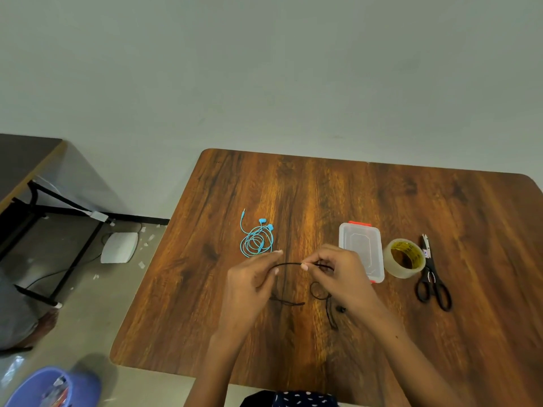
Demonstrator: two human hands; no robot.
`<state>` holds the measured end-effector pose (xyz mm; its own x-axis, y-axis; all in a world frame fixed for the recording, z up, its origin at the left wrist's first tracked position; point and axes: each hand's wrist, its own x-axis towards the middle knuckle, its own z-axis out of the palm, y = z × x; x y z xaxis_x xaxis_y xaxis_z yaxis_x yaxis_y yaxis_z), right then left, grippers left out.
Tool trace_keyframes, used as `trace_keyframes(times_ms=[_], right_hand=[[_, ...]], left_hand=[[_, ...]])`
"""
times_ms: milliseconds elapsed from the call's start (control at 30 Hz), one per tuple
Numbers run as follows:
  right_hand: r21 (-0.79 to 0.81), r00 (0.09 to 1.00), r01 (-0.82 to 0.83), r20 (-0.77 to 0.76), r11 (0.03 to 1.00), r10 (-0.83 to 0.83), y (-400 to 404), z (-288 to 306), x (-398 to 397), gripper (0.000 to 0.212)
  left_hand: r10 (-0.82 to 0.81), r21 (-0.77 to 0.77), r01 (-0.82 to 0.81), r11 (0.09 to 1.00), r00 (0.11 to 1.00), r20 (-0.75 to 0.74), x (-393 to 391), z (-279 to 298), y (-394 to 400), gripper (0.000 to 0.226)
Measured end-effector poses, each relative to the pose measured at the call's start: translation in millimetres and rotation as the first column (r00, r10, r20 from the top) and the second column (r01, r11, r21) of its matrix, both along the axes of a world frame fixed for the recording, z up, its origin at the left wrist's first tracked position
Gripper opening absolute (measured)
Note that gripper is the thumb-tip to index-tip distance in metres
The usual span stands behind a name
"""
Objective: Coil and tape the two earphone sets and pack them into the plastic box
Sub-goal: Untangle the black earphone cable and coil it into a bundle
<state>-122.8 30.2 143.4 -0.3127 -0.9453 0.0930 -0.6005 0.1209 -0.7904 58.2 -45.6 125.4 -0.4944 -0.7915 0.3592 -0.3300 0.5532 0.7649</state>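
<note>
Two hands work the black earphones [289, 264] above the near bench [323, 186]: right hand [338, 274] pinching the cord, left hand [249, 280] gripping its other end. Nothing looks taped yet. Blue earphones [257, 239] lie loosely coiled far left; plastic box [361, 245], tape [405, 258] and scissors [433, 277] wait right.

The far half of the desk [323, 183] was left bare, so passage along the wall side was unobstructed. Toward the left, the blue earphones [257, 239] lay coiled, with open wood around them. On the right, a row was formed by the plastic box [361, 248], the tape roll [405, 258] just beside it and the scissors [433, 277] touching the roll. The near middle was occupied by both hands [293, 277] and the black cord [289, 264].
</note>
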Motion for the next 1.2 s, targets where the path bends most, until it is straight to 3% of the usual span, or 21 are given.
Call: trace_keyframes(times_ms=[167,333,533,867,1067,1200], right_hand=[[-0.034,0.997,-0.048,0.062,0.998,0.051,-3,5,9,0.006],[-0.01,0.98,-0.017,0.196,1.0,0.019,0,5,9,0.008],[0.024,0.965,0.059,0.254,0.998,-0.063,18,1,-22,0.007],[0.0,0.98,0.116,0.16,0.993,-0.115,19,-6,-18,0.006],[-0.043,0.99,0.101,0.098,0.994,-0.097,15,0,-17,0.003],[-0.036,0.995,0.094,0.03,0.995,-0.093,13,1,-17,0.004]], left_hand=[[-0.092,-0.025,0.09,0.996,0.994,-0.059,-14,1,9,0.026],[-0.047,-0.033,0.045,0.998,0.997,-0.065,-8,3,4,0.024],[0.056,-0.026,-0.059,0.998,0.993,-0.101,11,2,-7,0.023],[0.058,-0.058,-0.062,0.996,0.996,-0.068,9,-4,-4,0.022],[0.084,0.001,-0.084,0.996,0.995,-0.056,9,-4,-2,0.042],[-0.019,0.027,0.018,0.999,1.0,0.006,2,-3,-1,0.049]])
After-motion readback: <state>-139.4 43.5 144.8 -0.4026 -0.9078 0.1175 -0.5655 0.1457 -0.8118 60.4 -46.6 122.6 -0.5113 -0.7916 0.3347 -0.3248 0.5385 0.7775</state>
